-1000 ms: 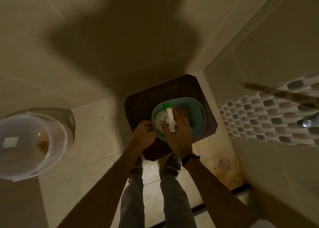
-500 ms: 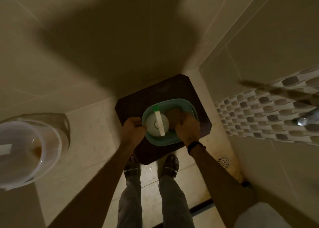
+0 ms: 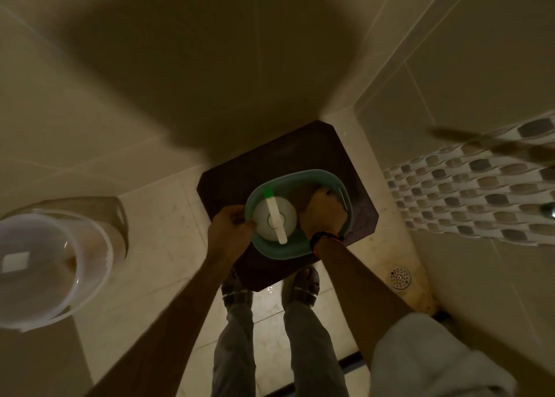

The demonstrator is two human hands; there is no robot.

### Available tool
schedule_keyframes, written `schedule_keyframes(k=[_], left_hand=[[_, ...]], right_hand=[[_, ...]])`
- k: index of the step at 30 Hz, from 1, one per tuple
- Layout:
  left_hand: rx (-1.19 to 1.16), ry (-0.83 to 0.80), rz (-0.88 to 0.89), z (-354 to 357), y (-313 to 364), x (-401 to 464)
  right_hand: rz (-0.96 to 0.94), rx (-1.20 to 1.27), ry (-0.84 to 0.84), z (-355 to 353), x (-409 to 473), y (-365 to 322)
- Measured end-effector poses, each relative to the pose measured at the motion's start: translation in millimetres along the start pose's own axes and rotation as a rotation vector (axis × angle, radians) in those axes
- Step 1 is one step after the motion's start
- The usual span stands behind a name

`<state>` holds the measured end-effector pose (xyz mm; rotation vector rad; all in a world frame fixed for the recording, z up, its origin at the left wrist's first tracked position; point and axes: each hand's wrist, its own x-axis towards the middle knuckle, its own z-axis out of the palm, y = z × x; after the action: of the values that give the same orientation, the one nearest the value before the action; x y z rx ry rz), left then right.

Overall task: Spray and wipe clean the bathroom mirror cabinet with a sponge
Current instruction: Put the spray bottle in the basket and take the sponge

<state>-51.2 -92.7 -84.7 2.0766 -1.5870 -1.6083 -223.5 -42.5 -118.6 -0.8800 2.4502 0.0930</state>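
The room was a dim, tiled bathroom corner: pale wall tiles, a mosaic band (image 3: pixel 468 198) along the right wall, a floor drain (image 3: pixel 400 277) in a stained patch of floor, and a pale bucket (image 3: pixel 45 264) standing well apart at the left. A dark stool (image 3: pixel 300 150) stood in the corner, serving as our bench, and on it sat a green tub (image 3: pixel 303 177).

We judged the task barely begun. No mirror cabinet showed in our view, so nothing of it could be called sprayed or wiped. The spray bottle (image 3: pixel 274 218) stood upright inside the tub's left half, seen from above, its white trigger head across the top with a green nozzle tip. Neither hand was on it. Our left hand (image 3: pixel 229 231) was curled round the tub's near-left rim, gripping it. Our right hand (image 3: pixel 326 213) was down inside the right half of the tub, over something brownish that we took for the sponge (image 3: pixel 304 194); whether the fingers had closed on it we could not tell, since the back of the hand hid them and the light was poor.

Left to do, as we read it: lift out the sponge and bottle, turn to the cabinet, spray, and wipe. Our feet stood just before the stool, on glossy floor tiles.
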Motion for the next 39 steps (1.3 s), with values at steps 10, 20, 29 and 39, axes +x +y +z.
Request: schedule_keyframes(k=[10, 20, 29, 39], left_hand=[[0.008, -0.003, -0.015, 3.5, -2.7, 0.8], [-0.009, -0.028, -0.005, 1.5, -6.5, 2.6], [-0.054, -0.05, 0.038, -7.9, 3.4, -9.2], [-0.163, 0.055, 0.097, -50.1, 65.3, -64.1]], right_hand=[[0.022, 0.069, 0.033, 7.3, -1.9, 0.8], [0.006, 0.489, 0.013, 7.1, -8.8, 8.0], [0.066, 0.878, 0.0, -18.0, -20.1, 18.9], [0.128, 1.236, -0.092, -94.8, -63.8, 25.9]])
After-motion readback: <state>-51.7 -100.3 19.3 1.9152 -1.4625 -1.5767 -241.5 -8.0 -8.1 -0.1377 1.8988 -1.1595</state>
